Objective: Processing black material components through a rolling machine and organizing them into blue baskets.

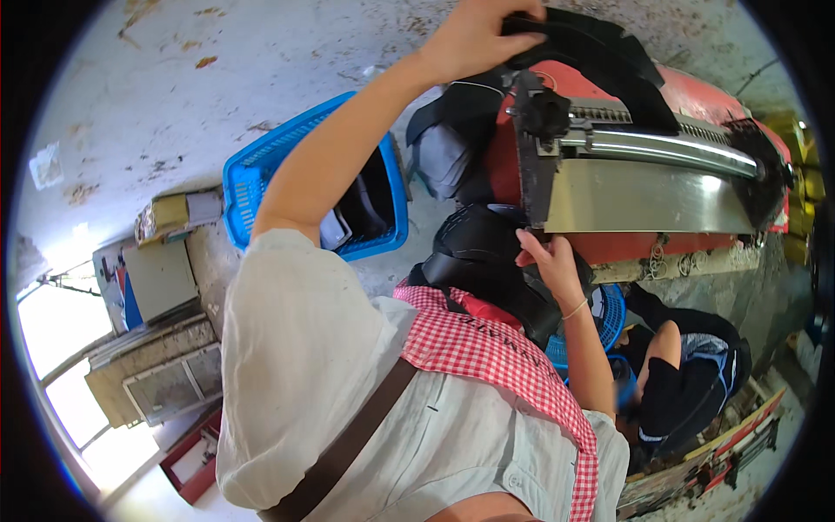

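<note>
Pale shirt sleeve (pixel 296 348) and checked red cloth (pixel 496 357) fill the foreground. Beyond them the left hand (pixel 474 39) is clamped on the black handle (pixel 591 43) atop the red cutting machine (pixel 661 165); the right hand (pixel 548 261), fingers loosely spread, steadies a black padded piece (pixel 478 252) under the steel guard (pixel 644 196). Best to keep fingers off that edge. Open room lies left, past the blue basket (pixel 252 187); a seated person (pixel 687 374) crowds the right.

A blue basket (pixel 252 187), a red-and-white checked scarf (pixel 496 352), a red machine body (pixel 696 96) with silver plate (pixel 644 196)
</note>
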`<action>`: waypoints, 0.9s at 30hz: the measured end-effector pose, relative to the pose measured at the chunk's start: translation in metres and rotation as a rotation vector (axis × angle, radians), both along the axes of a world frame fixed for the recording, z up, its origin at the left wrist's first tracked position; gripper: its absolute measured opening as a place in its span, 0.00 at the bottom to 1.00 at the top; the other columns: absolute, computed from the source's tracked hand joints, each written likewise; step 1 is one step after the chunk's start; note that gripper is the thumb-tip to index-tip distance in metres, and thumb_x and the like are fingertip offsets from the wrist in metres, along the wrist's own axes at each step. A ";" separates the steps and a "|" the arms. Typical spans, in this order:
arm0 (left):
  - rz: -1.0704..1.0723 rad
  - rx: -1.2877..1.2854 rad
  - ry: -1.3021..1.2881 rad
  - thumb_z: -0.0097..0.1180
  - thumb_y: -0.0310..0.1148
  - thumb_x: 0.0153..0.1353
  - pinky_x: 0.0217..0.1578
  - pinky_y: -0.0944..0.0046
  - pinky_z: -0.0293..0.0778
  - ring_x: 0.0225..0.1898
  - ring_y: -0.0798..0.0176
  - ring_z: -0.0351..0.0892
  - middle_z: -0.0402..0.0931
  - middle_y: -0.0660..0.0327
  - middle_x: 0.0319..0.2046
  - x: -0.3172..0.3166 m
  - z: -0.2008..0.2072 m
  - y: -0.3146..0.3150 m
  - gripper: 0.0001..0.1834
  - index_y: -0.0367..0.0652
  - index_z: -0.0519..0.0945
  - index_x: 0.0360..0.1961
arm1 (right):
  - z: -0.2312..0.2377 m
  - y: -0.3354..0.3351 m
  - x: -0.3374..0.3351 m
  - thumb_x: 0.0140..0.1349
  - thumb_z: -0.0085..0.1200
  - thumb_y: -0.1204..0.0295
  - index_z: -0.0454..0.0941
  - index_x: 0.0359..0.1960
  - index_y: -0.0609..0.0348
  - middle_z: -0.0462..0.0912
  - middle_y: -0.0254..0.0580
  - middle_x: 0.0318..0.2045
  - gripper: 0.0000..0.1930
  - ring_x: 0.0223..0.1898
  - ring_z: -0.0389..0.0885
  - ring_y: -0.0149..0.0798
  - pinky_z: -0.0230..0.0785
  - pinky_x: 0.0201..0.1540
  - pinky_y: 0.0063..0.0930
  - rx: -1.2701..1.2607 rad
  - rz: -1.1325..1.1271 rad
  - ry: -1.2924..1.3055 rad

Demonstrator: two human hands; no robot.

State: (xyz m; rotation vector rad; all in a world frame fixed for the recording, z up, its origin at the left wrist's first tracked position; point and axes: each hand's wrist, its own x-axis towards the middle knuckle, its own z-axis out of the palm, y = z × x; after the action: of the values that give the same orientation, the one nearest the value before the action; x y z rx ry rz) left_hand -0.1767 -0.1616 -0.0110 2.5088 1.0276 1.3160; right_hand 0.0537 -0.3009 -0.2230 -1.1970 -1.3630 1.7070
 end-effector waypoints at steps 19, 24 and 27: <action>1.755 -0.226 -0.231 0.69 0.31 0.47 0.55 0.46 0.66 0.52 0.45 0.70 0.74 0.51 0.50 -0.379 -0.399 -0.217 0.24 0.41 0.79 0.48 | -0.008 -0.042 0.057 0.48 0.66 0.72 0.79 0.41 0.57 0.77 0.43 0.42 0.17 0.40 0.79 0.49 0.73 0.40 0.34 0.739 0.014 -0.650; 0.909 -0.100 -0.528 0.59 0.24 0.57 0.54 0.58 0.70 0.59 0.56 0.69 0.73 0.54 0.54 -0.263 -0.258 -0.049 0.15 0.39 0.81 0.46 | -0.020 -0.033 0.047 0.52 0.61 0.73 0.74 0.43 0.56 0.80 0.41 0.46 0.16 0.45 0.80 0.49 0.74 0.44 0.37 0.917 0.278 -0.587; 0.484 -0.133 -0.592 0.56 0.24 0.60 0.53 0.63 0.72 0.57 0.61 0.72 0.70 0.56 0.59 -0.178 -0.151 0.016 0.13 0.38 0.80 0.47 | 0.005 -0.043 0.054 0.54 0.60 0.73 0.74 0.43 0.57 0.82 0.42 0.40 0.14 0.44 0.80 0.50 0.74 0.42 0.38 0.777 0.272 -0.529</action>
State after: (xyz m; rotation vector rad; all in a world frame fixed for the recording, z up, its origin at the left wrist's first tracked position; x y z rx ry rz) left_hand -0.3544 -0.1457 -0.1620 1.6435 1.5316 1.8720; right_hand 0.1079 -0.3439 -0.2177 -1.0420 -2.3058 0.8392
